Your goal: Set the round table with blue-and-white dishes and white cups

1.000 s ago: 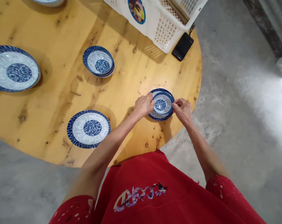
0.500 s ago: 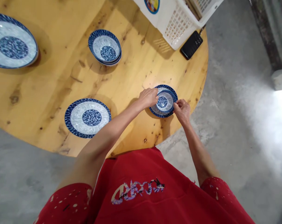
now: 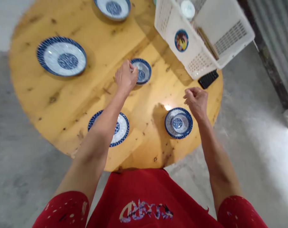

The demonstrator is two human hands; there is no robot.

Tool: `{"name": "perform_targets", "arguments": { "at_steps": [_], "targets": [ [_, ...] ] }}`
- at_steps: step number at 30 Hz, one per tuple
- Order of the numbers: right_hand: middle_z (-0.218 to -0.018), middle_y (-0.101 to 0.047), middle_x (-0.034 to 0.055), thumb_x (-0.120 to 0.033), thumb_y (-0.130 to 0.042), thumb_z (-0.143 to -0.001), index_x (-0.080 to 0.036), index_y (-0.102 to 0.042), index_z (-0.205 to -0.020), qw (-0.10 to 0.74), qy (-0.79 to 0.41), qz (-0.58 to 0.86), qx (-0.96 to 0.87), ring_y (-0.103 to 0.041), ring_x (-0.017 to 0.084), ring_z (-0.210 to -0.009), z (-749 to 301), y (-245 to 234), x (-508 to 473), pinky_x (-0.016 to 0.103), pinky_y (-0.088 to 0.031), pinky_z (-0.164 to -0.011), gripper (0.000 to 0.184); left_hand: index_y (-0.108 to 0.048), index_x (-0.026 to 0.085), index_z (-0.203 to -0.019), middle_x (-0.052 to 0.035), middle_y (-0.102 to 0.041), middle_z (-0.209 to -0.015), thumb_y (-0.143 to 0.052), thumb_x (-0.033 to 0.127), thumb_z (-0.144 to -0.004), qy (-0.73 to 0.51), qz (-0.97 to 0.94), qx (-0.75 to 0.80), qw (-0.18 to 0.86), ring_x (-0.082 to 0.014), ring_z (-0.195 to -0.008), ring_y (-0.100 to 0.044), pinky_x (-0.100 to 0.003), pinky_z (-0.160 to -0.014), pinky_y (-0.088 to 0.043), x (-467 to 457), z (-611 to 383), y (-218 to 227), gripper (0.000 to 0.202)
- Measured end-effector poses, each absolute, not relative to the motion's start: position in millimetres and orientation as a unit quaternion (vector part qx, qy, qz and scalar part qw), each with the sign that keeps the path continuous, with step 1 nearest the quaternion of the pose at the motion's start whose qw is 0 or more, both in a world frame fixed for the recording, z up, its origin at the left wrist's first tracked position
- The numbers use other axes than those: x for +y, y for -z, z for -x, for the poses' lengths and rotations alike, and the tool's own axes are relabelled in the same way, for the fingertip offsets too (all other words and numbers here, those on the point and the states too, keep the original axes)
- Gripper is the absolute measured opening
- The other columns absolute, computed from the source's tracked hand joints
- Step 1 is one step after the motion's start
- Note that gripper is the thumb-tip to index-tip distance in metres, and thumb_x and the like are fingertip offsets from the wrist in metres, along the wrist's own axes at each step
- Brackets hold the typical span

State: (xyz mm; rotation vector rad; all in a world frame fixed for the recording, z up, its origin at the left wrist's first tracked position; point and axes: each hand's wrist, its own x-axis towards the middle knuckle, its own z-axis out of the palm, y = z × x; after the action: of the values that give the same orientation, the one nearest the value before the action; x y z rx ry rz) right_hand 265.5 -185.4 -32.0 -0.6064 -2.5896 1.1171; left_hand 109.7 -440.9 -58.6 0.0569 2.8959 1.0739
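Round wooden worktop (image 3: 144,147). Right of centre: small bowl (image 3: 182,126) set on plate (image 3: 167,124), seemingly done; right hand (image 3: 196,102) beyond, loosely closed, empty. Left hand (image 3: 126,76) curled by upper-centre bowl (image 3: 146,68), grip unclear; lower-left plate (image 3: 124,128) apparently unfilled.

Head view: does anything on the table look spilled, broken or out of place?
Nothing looks spilled or broken. The small bowl sits upright in a wider dish. Only the black handheld device by the white basket seems slightly odd among tableware. The left forearm hides part of one plate.
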Motion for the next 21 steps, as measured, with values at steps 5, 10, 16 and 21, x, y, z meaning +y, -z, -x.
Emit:
{"name": "perform_targets", "arguments": {
  "at_steps": [5, 10, 16, 21],
  "targets": [
    [-0.065, -0.062, 0.0014, -0.034, -0.052, -0.087, -0.015, -0.064, -0.077, 0.040, -0.362, 0.151, -0.919, -0.060, 0.014, -0.057, -166, 58, -232, 0.025, -0.047, -0.058, 0.025, -0.064, 0.021, -0.106, -0.0105, -0.071, -0.107, -0.050, 0.042, -0.093, -0.295, 0.022, 0.953, 0.066, -0.0298, -0.112, -0.061, -0.040, -0.093, -0.044, -465, -81, 67, 0.028],
    [-0.067, -0.061, 0.0053, -0.039, -0.053, -0.091, -0.019, -0.059, -0.071, 0.007, -0.256, 0.145, -0.956, -0.063, 0.022, -0.075, -116, 77, -262, 0.033, -0.049, -0.075, 0.029, -0.064, 0.020, -0.112, -0.0139, -0.070, -0.110, -0.049, 0.048, -0.092, -0.271, 0.008, 0.959, 0.088, -0.0337, -0.119, -0.058, -0.042, -0.094, -0.044, -469, -70, 76, 0.037],
    [-0.073, -0.063, 0.0081, -0.036, -0.057, -0.089, -0.020, -0.057, -0.071, -0.022, -0.167, 0.137, -0.976, -0.060, 0.025, -0.083, -95, 79, -277, 0.036, -0.047, -0.080, 0.024, -0.070, 0.016, -0.111, -0.0141, -0.071, -0.109, -0.049, 0.040, -0.092, -0.219, -0.020, 0.969, 0.108, -0.0329, -0.116, -0.059, -0.040, -0.089, -0.044, -462, -65, 80, 0.037],
    [-0.072, -0.059, 0.0056, -0.028, -0.051, -0.088, -0.021, -0.054, -0.069, 0.006, -0.149, 0.114, -0.982, -0.053, 0.020, -0.071, -101, 67, -276, 0.035, -0.042, -0.073, 0.020, -0.072, 0.016, -0.108, -0.0117, -0.071, -0.108, -0.049, 0.027, -0.090, -0.204, -0.036, 0.976, 0.070, -0.0224, -0.098, -0.059, -0.036, -0.079, -0.040, -464, -67, 62, 0.032]
  ]
}}
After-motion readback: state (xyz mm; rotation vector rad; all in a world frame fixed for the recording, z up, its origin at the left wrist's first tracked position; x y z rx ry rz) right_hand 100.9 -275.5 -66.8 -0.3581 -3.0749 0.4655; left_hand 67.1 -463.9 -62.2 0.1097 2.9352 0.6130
